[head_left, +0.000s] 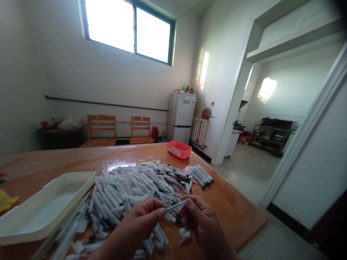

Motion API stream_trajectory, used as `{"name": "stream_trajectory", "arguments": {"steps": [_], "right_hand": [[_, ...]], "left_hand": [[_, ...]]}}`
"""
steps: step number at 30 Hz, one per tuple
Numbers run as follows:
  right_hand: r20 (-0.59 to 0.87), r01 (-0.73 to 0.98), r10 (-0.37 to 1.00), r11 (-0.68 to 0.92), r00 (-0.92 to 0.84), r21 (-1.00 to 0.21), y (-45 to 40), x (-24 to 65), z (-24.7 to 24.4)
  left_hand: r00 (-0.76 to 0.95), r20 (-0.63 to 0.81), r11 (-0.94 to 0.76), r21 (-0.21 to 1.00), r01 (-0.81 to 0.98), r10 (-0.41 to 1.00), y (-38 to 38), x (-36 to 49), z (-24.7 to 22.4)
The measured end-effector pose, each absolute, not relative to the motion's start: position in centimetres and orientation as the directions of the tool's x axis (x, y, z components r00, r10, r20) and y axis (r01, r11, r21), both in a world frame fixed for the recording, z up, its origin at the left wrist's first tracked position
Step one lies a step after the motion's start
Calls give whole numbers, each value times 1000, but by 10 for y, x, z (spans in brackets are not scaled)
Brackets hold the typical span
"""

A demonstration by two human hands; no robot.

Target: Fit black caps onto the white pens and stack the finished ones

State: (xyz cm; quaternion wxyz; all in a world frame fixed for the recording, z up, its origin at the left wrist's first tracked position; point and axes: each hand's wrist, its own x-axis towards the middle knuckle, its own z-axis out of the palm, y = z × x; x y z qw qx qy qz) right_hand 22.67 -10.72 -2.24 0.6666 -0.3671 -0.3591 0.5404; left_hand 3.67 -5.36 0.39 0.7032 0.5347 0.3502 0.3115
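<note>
A large heap of white plastic pen barrels [135,191], many with black ends, lies loose on the wooden table [230,206]. A small bundle of pens [200,176] lies side by side at the heap's right end. My left hand [138,224] and my right hand [200,224] are close together over the near edge of the heap. Between their fingertips they pinch one white pen barrel [175,206]. Its left end is partly hidden by my left fingers. Loose barrels lie under and around both hands.
A shallow white plastic tray [43,204] sits left of the heap, and a yellow cloth [7,201] lies beyond it at the table's left edge. A red plastic box [179,149] stands at the far table edge. Wooden chairs [101,130] and a refrigerator [181,117] stand further back.
</note>
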Motion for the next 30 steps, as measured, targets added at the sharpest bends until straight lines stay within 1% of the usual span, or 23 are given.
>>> {"name": "stream_trajectory", "arguments": {"steps": [7,12,15,19,23,27,30], "right_hand": [[74,-420,975,158,209,-894,-103,217,-28],[54,-498,973,161,222,-852,-100,211,-23],[38,-520,976,147,215,-841,-101,204,-22],[57,-399,982,126,181,-908,-101,193,-31],[80,-286,992,105,98,-952,-97,182,-39],[122,-264,986,148,109,-953,-90,172,-33],[120,-272,991,133,65,-953,-87,165,-22]], "left_hand": [[537,-97,174,980,-95,838,-48,39,-2],[533,-111,199,974,-111,839,-49,42,0],[492,-105,199,969,-144,864,-48,44,0],[393,-93,197,952,-232,915,-49,43,2],[320,-144,238,930,-279,937,-56,44,11],[341,-158,281,893,-350,927,-60,46,15],[349,-150,288,876,-387,925,-60,47,12]]}}
